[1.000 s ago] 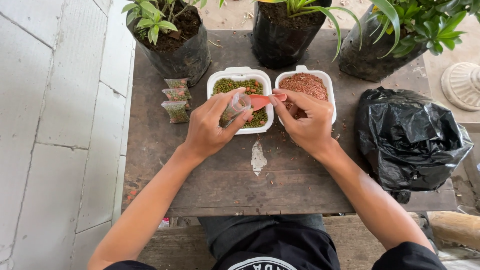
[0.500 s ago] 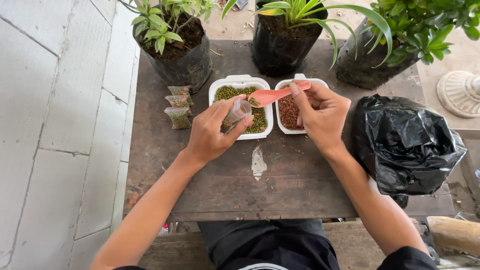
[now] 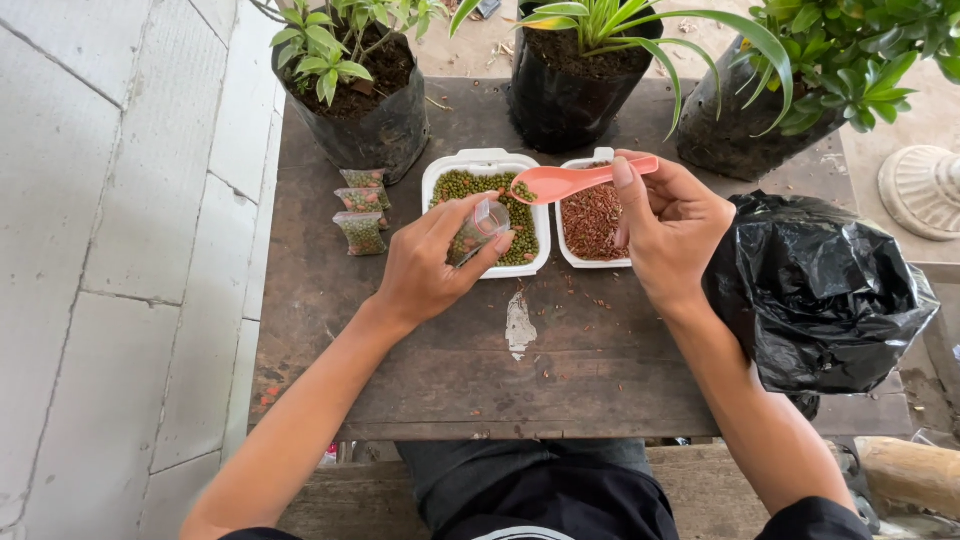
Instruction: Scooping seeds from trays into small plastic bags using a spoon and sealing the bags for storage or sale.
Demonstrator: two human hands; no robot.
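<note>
Weathered dark wooden bench point(image 3: 600, 380), rough-grained, with a pale chipped patch near the middle and scattered crumbs. At its centre, a white rectangular foam tray of small round green beans point(image 3: 530, 205); everything else placed from that tray.

Over the tray's near-left corner: left hand point(image 3: 425, 265), fingers point(image 3: 455, 215) curled and clamped on a small clear soft plastic pouch point(image 3: 478, 228), mouth held open and upward, partly filled with mixed green and reddish grains. Pouch hovering at the tray's front edge, above the beans.

Just right of the tray, touching it: a second white foam tray of fine reddish-brown seeds point(image 3: 592, 222). Beyond that, right hand point(image 3: 680, 225), fingers pinched together on the handle of a smooth salmon-pink plastic spoon point(image 3: 570, 182). Spoon lying nearly level, oval bowl reaching back over the green tray's right edge, close above the pouch mouth. Cannot tell whether the bowl carries anything.

Left of the tray, near it: three small filled clear pouches point(image 3: 362, 210) in a row on the bench, lumpy with the same grain mix.

Behind the tray: three black plastic grow bags of dark soil, a small-leaved shrub point(image 3: 350, 90) at back left, a strap-leaved plant point(image 3: 580, 80) straight behind, a bushy glossy one point(image 3: 800, 80) at back right.

Far right of the tray: a crumpled, shiny black plastic bag point(image 3: 830, 290) at the bench's edge.
</note>
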